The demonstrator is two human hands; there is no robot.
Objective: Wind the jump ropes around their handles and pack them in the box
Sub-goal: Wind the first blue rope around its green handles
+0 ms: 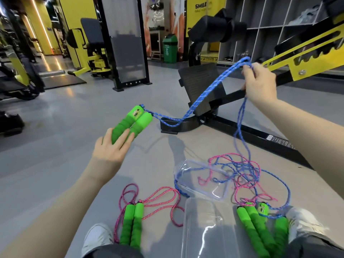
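My left hand (111, 148) grips the lower ends of two green foam handles (134, 121), held side by side above the floor. Their blue rope (202, 97) runs up and right to my right hand (260, 84), which pinches a loop of it; the rest hangs down to a blue and pink tangle (240, 172) on the floor. A pink-roped pair of green handles (132, 224) lies between my feet. Several more green handles (260, 226) lie at the right. A clear plastic box (202, 228) and its clear lid (202, 179) lie in the middle.
A black and yellow gym machine frame (242, 127) stands just beyond the ropes, to the right. My white shoes (96, 239) flank the handles on the grey floor. Other gym machines stand far left; a green bin (169, 49) is at the back.
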